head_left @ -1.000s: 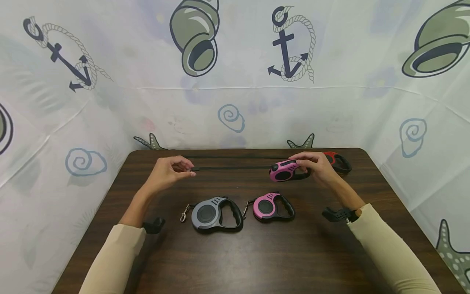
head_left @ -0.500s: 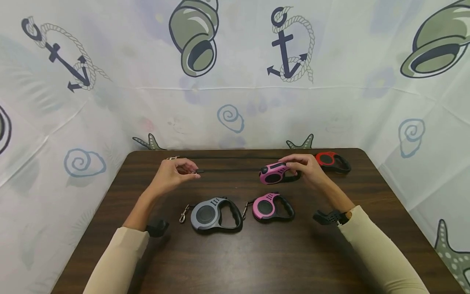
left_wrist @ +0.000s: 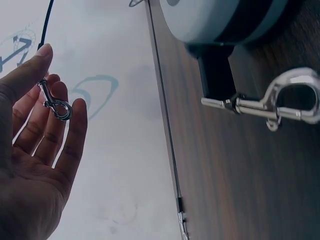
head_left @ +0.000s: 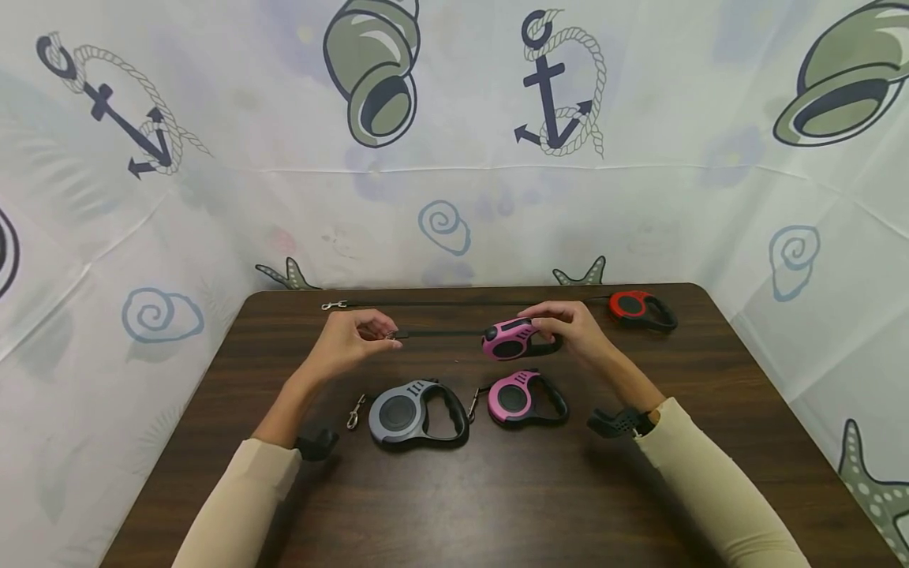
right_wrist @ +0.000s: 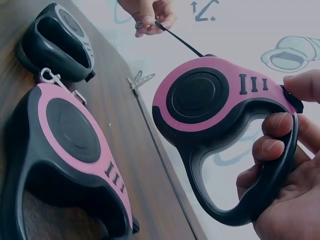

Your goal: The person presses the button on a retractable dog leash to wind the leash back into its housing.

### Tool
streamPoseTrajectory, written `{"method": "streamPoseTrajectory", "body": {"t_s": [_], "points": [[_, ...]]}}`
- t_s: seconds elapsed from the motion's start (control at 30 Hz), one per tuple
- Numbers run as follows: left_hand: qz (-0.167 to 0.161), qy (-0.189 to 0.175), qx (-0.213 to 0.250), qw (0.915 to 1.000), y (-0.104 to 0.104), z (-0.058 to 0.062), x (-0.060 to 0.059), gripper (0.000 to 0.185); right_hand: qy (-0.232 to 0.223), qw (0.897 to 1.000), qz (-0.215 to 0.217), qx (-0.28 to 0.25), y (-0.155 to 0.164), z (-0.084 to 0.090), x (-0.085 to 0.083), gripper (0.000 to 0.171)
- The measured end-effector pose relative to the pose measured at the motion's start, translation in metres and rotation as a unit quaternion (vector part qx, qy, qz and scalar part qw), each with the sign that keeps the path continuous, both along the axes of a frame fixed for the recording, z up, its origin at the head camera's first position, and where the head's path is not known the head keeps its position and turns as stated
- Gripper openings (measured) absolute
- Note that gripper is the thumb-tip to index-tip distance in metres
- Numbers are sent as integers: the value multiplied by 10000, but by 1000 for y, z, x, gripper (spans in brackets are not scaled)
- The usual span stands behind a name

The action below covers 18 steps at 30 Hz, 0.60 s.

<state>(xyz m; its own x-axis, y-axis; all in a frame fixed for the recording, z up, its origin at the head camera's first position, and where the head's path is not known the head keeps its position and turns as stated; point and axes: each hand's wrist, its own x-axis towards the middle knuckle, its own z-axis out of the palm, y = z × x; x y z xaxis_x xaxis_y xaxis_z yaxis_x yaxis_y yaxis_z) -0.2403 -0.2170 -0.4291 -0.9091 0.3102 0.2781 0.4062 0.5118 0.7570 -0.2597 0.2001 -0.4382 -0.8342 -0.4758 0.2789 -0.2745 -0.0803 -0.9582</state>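
My left hand [head_left: 344,343] pinches the end of a black strap [head_left: 447,333] by its metal snap hook [left_wrist: 56,104]; in the left wrist view the thumb presses there and the other fingers extend. The strap runs straight across to a pink-and-black retractable dog leash [head_left: 506,341], raised over the table. My right hand [head_left: 578,335] grips that leash by its black handle [right_wrist: 272,182], fingers through the loop and thumb near the button. Below the raised leash lies a second pink retractable leash [head_left: 511,399]. Left of it lies a grey one [head_left: 399,415], its snap hook [head_left: 355,412] pointing left.
At the table's back right lies a red retractable leash [head_left: 630,304]. Its extended strap [head_left: 440,303] runs along the back edge to a snap hook [head_left: 334,304] at the left. Patterned cloth [head_left: 497,221] hangs behind the dark wooden table [head_left: 454,505].
My right hand has carried the pink leash leftward, and my left hand has shifted a little right with the hook. The strap between them is shorter. The leashes on the table stay put.
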Motion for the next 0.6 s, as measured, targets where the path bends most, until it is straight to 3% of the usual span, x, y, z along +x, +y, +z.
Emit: {"method": "streamPoseTrajectory", "body": {"t_s": [0.23, 0.6], "points": [[-6, 3, 36, 10000, 6, 1, 2, 22, -121, 9998, -166, 53, -10, -1, 4, 28], [-243, 47, 5, 9997, 21, 4, 4, 20, -128, 9998, -40, 176, -24, 0, 10, 31]]}}
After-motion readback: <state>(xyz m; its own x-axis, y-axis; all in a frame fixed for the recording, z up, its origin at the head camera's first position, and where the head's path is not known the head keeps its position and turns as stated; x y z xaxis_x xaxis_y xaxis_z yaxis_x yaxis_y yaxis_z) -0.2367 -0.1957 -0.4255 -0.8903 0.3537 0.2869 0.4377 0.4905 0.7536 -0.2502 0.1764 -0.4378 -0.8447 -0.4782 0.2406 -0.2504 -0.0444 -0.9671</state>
